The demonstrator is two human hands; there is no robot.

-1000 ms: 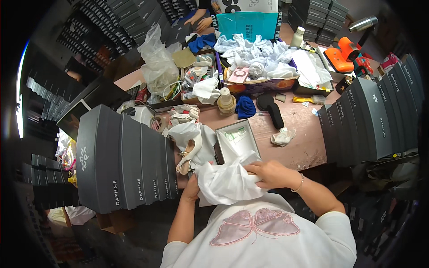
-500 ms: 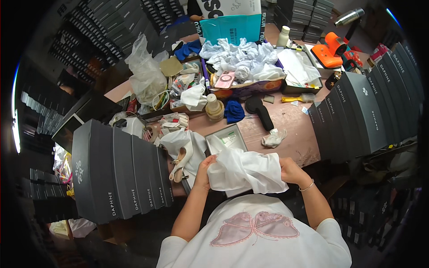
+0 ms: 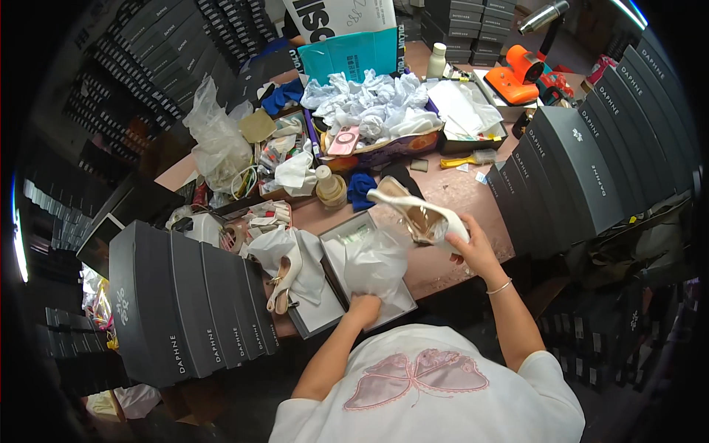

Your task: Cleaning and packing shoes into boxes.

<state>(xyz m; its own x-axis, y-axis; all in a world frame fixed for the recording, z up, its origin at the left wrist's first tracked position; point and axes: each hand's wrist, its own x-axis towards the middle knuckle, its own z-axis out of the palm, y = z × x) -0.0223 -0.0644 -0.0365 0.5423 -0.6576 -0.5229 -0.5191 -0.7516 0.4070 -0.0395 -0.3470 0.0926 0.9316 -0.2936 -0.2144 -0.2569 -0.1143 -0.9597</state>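
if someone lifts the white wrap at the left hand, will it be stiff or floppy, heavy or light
The wrap will probably be floppy, since it bulges and creases loosely above the left hand. It is likely light for its size, as it looks like a thin sheet. It seems unlikely to roll, having no firm round shape.

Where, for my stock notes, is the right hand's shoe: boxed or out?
Out: the right hand holds the white shoe clear of the box.
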